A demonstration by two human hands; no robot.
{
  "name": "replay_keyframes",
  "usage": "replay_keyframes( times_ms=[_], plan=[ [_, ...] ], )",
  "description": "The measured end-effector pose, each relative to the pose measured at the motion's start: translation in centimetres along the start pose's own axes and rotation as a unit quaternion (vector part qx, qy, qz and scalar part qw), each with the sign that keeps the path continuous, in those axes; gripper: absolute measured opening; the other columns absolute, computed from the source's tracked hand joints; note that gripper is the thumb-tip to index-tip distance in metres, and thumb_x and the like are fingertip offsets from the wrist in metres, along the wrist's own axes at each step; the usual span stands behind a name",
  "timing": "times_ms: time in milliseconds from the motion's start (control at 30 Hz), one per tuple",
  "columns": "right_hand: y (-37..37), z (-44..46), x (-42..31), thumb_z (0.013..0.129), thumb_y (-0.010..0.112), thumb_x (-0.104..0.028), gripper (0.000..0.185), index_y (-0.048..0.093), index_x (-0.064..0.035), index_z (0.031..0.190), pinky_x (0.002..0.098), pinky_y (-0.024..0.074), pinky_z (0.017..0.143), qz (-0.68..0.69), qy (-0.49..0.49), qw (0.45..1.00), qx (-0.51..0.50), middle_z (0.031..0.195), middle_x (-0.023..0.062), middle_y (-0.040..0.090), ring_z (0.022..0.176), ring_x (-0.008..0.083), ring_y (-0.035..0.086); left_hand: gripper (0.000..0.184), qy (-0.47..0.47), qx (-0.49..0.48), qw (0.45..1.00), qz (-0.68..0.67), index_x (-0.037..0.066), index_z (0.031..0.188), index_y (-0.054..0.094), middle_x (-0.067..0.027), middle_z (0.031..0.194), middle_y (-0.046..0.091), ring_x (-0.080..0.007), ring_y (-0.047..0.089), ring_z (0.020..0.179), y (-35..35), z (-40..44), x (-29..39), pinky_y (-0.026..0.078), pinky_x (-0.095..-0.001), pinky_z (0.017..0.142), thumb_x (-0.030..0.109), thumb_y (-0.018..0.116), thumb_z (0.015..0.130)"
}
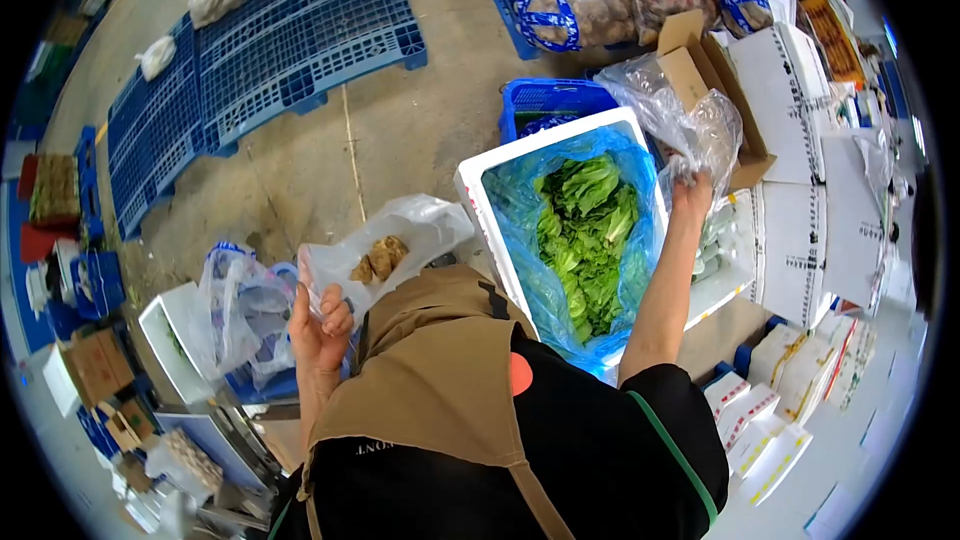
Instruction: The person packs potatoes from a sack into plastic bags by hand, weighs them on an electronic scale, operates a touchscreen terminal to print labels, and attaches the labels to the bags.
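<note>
A white foam box [478, 183] lined with blue plastic holds green leafy lettuce [590, 240]. Beyond its right side, my right hand [690, 192] has its fingers closed on a clear plastic bag [715, 135] near an open cardboard box [755, 155]. My left hand [322, 325] is at the left, its fingers curled at the edge of another clear plastic bag [430, 225]. Brown knobbly pieces [380, 258], like ginger, show in or under that bag, close to the brown apron [430, 370].
Blue pallets [260, 55] lie on the floor ahead. Filled mesh sacks [590, 10] and a blue crate [550, 98] stand beyond the foam box. White cartons [790, 230] are stacked right. More plastic bags [240, 310] and a white box [170, 340] are at the left.
</note>
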State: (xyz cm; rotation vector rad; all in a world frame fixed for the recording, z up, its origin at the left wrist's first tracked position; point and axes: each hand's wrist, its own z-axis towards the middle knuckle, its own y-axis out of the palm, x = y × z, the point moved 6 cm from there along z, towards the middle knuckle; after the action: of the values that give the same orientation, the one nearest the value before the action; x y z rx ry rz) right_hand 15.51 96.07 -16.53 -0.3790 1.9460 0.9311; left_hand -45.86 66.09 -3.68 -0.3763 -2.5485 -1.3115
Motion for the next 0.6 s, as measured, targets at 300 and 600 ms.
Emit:
replay_keyframes(
  times_ms=[300,600],
  plan=[
    [17.8,0.4,7.5,0.072,0.054,-0.005,0.028,0.065,0.0003,0.096,0.0419,0.0469,0.078,-0.627,-0.428,0.644,-0.090,0.094,0.0197,0.063,0.080,0.0357,0.060,0.030,-0.013,-0.061,0.996,0.069,0.011,0.117,0.045,-0.0006,0.072,0.038,-0.0081,0.037,0.055,6.7,14.1,9.1,0.032,-0.0216,0.053,0.033,0.038,0.098],
    [15.6,6.8,24.7,0.068,0.054,-0.014,0.038,0.066,-0.0015,0.102,0.0404,0.0438,0.091,-0.703,-0.073,0.699,-0.106,0.100,0.0240,0.063,0.099,0.0378,0.059,0.046,-0.082,-0.070,0.987,0.122,0.031,0.143,0.024,0.0002,0.073,0.038,-0.0093,0.036,0.057,15.6,29.7,17.9,0.031,-0.0232,0.057,0.028,0.036,0.099]
  ],
)
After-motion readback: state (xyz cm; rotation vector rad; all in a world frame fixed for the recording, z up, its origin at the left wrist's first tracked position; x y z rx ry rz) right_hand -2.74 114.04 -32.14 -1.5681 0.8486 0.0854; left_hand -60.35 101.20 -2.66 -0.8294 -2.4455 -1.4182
